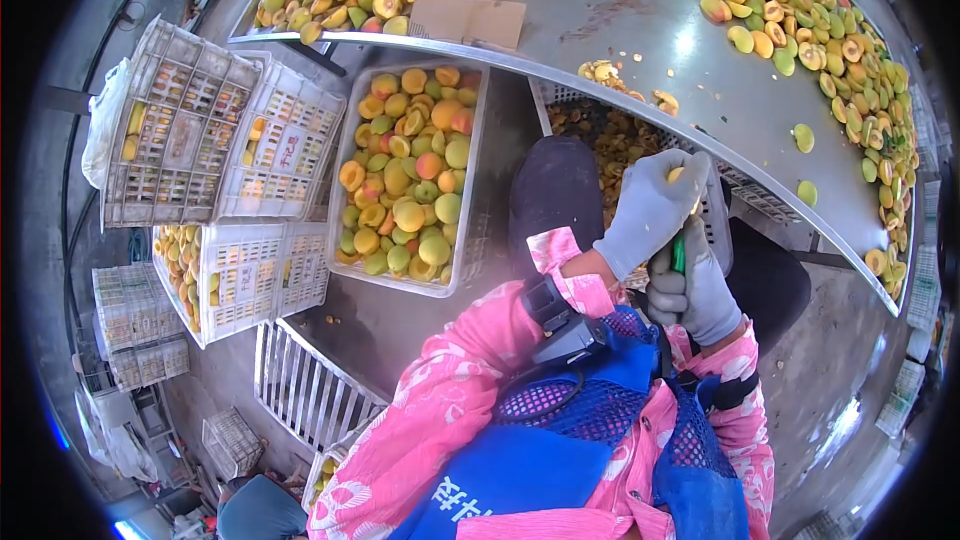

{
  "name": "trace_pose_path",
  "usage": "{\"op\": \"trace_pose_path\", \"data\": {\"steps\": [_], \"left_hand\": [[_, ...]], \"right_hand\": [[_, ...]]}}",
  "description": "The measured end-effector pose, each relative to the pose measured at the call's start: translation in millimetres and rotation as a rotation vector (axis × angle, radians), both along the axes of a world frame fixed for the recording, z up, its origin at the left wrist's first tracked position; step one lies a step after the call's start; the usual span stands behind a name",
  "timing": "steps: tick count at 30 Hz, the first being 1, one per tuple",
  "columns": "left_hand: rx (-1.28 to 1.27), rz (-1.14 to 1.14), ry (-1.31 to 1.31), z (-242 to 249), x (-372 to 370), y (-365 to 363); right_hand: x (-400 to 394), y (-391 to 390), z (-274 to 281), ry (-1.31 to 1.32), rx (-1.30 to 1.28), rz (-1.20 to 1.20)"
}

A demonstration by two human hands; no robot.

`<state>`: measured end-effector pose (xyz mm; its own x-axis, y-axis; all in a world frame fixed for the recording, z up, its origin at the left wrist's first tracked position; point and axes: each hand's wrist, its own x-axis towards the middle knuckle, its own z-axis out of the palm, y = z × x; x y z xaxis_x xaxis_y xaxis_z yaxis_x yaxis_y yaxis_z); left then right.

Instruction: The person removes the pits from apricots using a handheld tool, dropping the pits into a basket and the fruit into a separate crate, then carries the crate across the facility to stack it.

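Observation:
Both my hands wear grey gloves and meet above my lap, just below the edge of the metal table. My left hand (650, 208) is closed around a piece of yellow stone fruit (676, 175), mostly hidden by the fingers. Close below it, my right hand (697, 290) is wrapped round a green-handled tool (679, 254); its working end is not clear. Beneath and behind the hands, a crate holds brownish pits and scraps (615, 145).
Halved yellow-green fruit (770, 10) lies heaped along the metal table (640, 35), with a cardboard piece (467, 22) at its edge. To my left stand a white crate (470, 170) full of fruit and stacked slatted crates (180, 125). A person's dark-clad part (262, 512) shows at lower left.

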<state>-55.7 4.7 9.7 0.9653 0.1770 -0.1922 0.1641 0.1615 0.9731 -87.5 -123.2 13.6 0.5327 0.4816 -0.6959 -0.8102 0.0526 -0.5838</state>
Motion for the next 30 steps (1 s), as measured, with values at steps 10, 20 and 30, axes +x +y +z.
{"op": "trace_pose_path", "data": {"steps": [10,20,30], "left_hand": [[-0.222,-0.189,-0.200,-13.3,-0.7,2.7],[-0.546,-0.174,0.001,-40.7,10.2,-16.2],[-0.657,0.317,-0.145,-89.2,39.8,2.3]], "right_hand": [[5.0,-9.9,-8.3,0.354,0.786,0.195],[11.3,-17.3,-21.0,-0.102,0.341,0.165],[61.3,-41.6,-114.4,-1.147,-0.822,0.140]]}}
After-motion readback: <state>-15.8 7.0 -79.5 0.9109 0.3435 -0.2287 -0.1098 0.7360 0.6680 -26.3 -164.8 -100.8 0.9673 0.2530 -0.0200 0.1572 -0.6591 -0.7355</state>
